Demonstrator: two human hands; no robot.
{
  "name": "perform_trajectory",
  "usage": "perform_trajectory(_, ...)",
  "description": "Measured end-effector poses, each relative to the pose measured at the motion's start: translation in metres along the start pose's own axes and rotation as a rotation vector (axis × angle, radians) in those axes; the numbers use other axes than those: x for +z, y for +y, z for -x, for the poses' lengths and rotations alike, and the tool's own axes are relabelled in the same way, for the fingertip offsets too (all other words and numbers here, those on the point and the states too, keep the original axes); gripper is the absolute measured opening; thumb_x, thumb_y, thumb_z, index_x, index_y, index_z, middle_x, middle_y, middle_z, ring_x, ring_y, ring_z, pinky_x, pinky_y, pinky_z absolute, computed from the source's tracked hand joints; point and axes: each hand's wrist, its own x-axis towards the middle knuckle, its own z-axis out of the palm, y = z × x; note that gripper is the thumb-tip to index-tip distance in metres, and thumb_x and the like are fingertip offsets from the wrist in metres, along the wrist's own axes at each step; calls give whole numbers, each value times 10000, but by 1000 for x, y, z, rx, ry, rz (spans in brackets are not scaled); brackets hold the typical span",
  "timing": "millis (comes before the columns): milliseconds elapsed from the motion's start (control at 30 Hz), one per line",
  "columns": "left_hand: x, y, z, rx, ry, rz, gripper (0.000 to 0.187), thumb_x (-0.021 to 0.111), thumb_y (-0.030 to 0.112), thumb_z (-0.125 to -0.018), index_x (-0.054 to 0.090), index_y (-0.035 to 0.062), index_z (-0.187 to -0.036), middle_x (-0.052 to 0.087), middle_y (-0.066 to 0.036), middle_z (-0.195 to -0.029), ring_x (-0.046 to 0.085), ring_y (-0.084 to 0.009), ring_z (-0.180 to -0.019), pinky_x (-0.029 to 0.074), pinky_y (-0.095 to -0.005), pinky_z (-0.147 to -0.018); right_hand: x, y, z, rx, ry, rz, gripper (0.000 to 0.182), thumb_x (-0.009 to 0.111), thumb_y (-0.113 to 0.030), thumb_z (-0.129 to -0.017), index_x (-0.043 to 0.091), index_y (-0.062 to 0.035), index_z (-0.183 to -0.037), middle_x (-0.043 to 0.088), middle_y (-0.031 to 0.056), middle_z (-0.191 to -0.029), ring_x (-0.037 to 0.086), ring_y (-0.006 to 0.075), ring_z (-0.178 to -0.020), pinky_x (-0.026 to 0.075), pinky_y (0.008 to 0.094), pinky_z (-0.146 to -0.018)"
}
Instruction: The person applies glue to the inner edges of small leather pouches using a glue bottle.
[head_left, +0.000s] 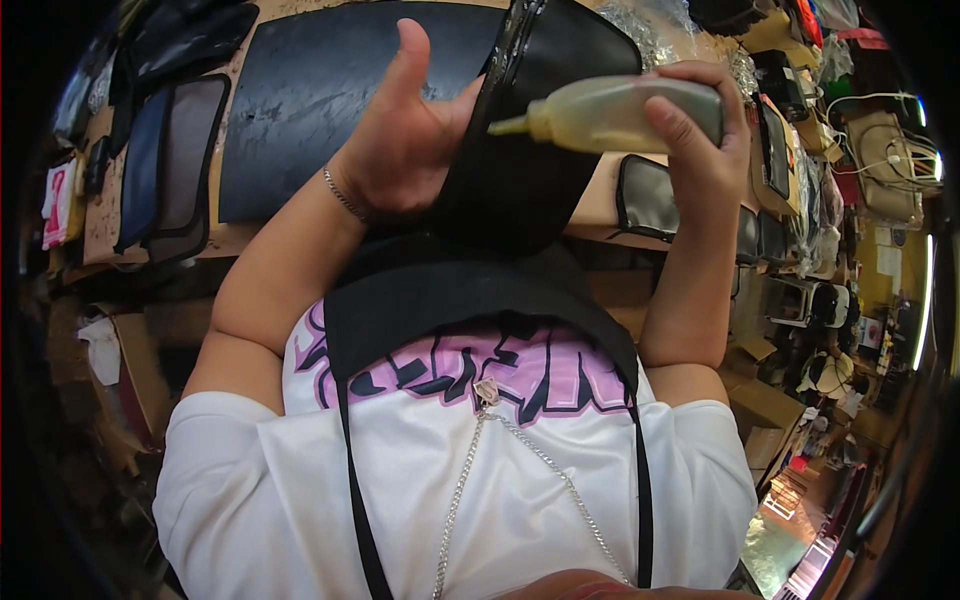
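Observation:
My right hand (700, 125) is wrapped round a translucent squeeze bottle (600, 112) with yellowish contents. The bottle lies nearly level, its narrow nozzle pointing left over a black leather-like piece (530, 180). That piece stands tilted in front of me, with a shiny wet-looking strip along its upper left edge. My left hand (405, 150) holds the piece up from its left side, thumb stretched upward and away from it, the other fingers hidden behind the piece.
A large dark sheet (290, 110) covers much of the worktable (100, 215). Dark flat pouches (180, 160) lie on the left, and a small black edged panel (645, 195) lies on the right. Clear plastic wrapping (650, 35) sits at the back. Cartons (765, 400) stand at lower right.

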Motion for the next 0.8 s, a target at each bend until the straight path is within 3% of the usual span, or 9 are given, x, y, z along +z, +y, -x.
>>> perform_trajectory(33, 1, 0, 0, 22, 23, 9, 1094, 216, 903, -819, 211, 121, -1584, 347, -125, -1580, 371, -293, -1428, 290, -452, -1181, 0, -1, 3, 22, -70, 20, 379, 827, -150, -801, 626, -38, -1103, 684, 84, -1003, 657, 165, -935, 532, 300, -837)
perform_trajectory(167, -6, 2, -1, 96, 66, 42, 1079, 229, 875, -846, 222, 76, -1571, 340, -175, -1572, 364, -357, -1429, 307, -501, -1172, -18, -7, 2, -57, -322, -545, 471, 796, -194, -812, 570, -29, -1191, 667, 120, -1051, 656, 212, -967, 543, 337, -871)
perform_trajectory(267, -17, 2, 0, 123, 101, 37, 1073, 226, 866, -857, 239, 56, -1560, 370, -185, -1552, 400, -363, -1403, 320, -506, -1164, -41, -4, -4, 16, 13, -403, 446, 797, -165, -811, 569, -24, -1167, 665, 128, -1080, 652, 210, -974, 543, 328, -866)
perform_trajectory(300, -18, 1, 0, 131, 119, 31, 1071, 224, 863, -860, 243, 50, -1557, 379, -187, -1546, 410, -364, -1395, 320, -508, -1163, -35, -12, -8, -28, 238, 426, 421, 810, -137, -807, 578, -15, -1137, 673, 127, -1088, 655, 203, -968, 541, 318, -865)
perform_trajectory(400, -20, -3, 0, 98, 72, 51, 1078, 216, 871, -854, 244, 56, -1559, 369, -181, -1553, 397, -358, -1405, 315, -502, -1165, -22, -11, -1, -164, 307, 135, 391, 823, -111, -798, 603, -18, -1107, 690, 108, -1075, 658, 186, -965, 535, 302, -862)
perform_trajectory(433, -18, -4, 0, 82, 72, 37, 1087, 213, 877, -847, 238, 59, -1562, 357, -177, -1561, 384, -352, -1414, 306, -500, -1170, -12, -19, 2, -108, 111, -292, 346, 827, -105, -797, 627, -32, -1069, 706, 89, -1061, 661, 169, -958, 527, 289, -862)
perform_trajectory(533, -11, -9, -1, 35, 73, 1, 1110, 202, 896, -828, 212, 74, -1574, 318, -163, -1586, 342, -333, -1443, 279, -493, -1183, 1, -2, 2, -98, 42, -29, 336, 822, -108, -804, 631, -39, -1072, 710, 99, -1058, 664, 168, -957, 522, 277, -866)
perform_trajectory(567, -8, -11, -1, 26, 71, -5, 1116, 198, 903, -821, 199, 84, -1580, 302, -156, -1595, 327, -326, -1452, 269, -490, -1188, 0, 1, 3, 16, 54, -97, 344, 820, -110, -808, 631, -36, -1086, 708, 96, -1039, 665, 167, -946, 520, 277, -870)
perform_trajectory(800, -2, -15, 2, -1, 40, -22, 1125, 173, 924, -797, 134, 140, -1602, 259, -125, -1621, 286, -307, -1476, 246, -477, -1201, 1, 11, -5, 8, 140, -112, 348, 765, -49, -843, 600, -10, -1147, 654, 106, -1042, 653, 178, -975, 526, 283, -869)
